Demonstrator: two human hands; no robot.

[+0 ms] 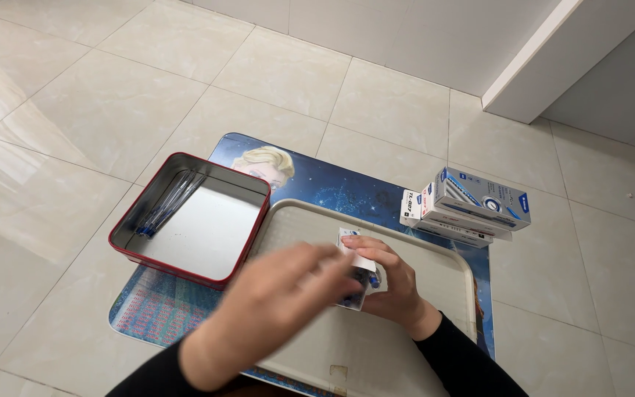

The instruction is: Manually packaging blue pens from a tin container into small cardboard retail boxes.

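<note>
My right hand point(391, 283) grips a small white pen box point(354, 259) with its flap open, held over a beige plastic tray point(442, 279). Blue pen ends show at the box's mouth. My left hand point(277, 305) is blurred in front of the box, its fingers at the box's open end; whether it pinches a pen I cannot tell. A red-rimmed metal tin point(192, 220) stands left of the tray with several blue pens point(167, 204) lying along its left wall.
A stack of white-and-blue pen boxes point(468, 206) rests at the tray's far right corner. Tin and tray sit on a blue cartoon-printed mat point(332, 184) on a pale tiled floor. A white wall corner point(545, 66) stands at the back right.
</note>
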